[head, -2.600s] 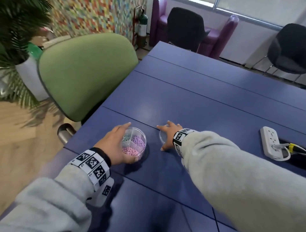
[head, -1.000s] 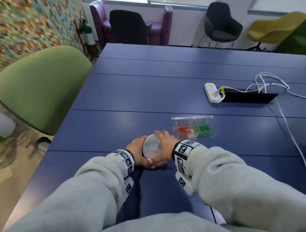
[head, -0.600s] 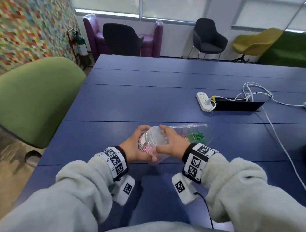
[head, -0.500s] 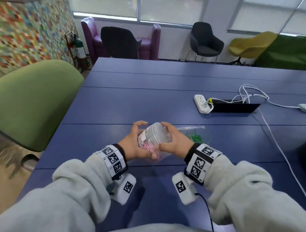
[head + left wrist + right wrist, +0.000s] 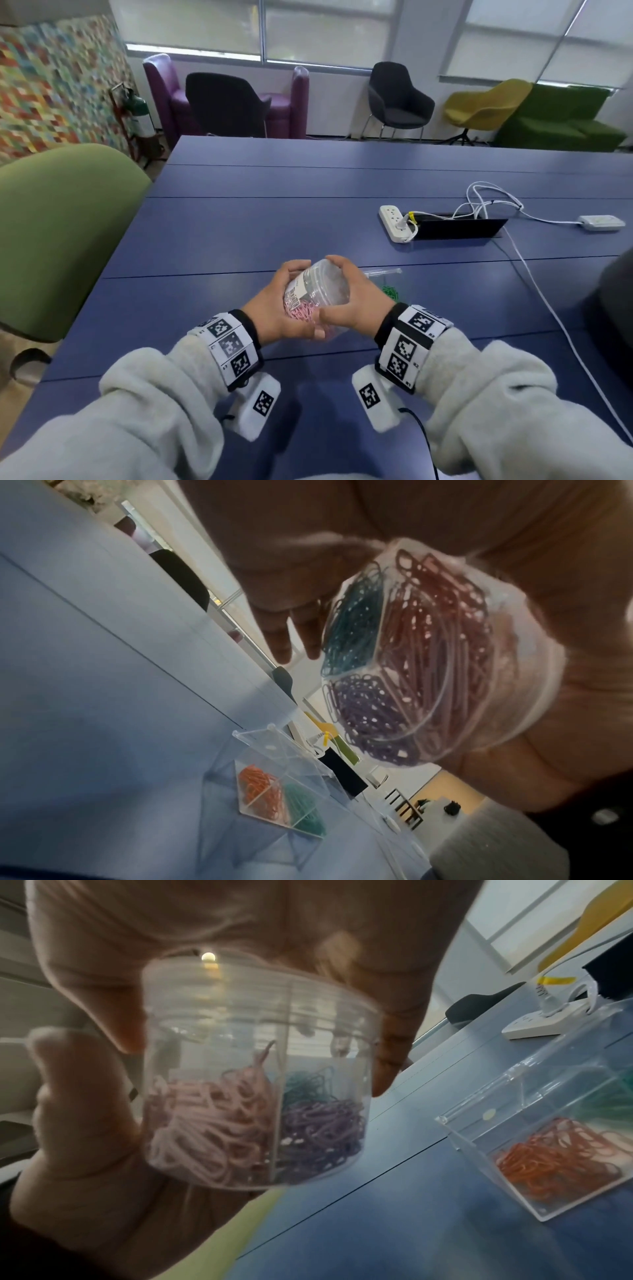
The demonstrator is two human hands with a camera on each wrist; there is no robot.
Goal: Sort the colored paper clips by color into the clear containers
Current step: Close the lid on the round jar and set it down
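Since the earlier view, when it sat on the desk (image 5: 212,240) under our left hand, we have lifted the round clear jar (image 5: 320,286) and now hold it tilted above the near desk, between both hands. Our left hand (image 5: 274,308) curls its fingers round the jar's base; our right hand (image 5: 352,301) curls round the lidded end. We judge it light, stiff and smooth, so it could slip; gripping the side wall at both ends seems safest. Inside, dividers keep pink (image 5: 205,1123), purple (image 5: 318,1131) and teal paper clips (image 5: 352,626) apart. Just beyond on the desk stands a rectangular clear box (image 5: 270,785), holding orange clips (image 5: 260,791) and green clips (image 5: 304,810) in separate compartments.
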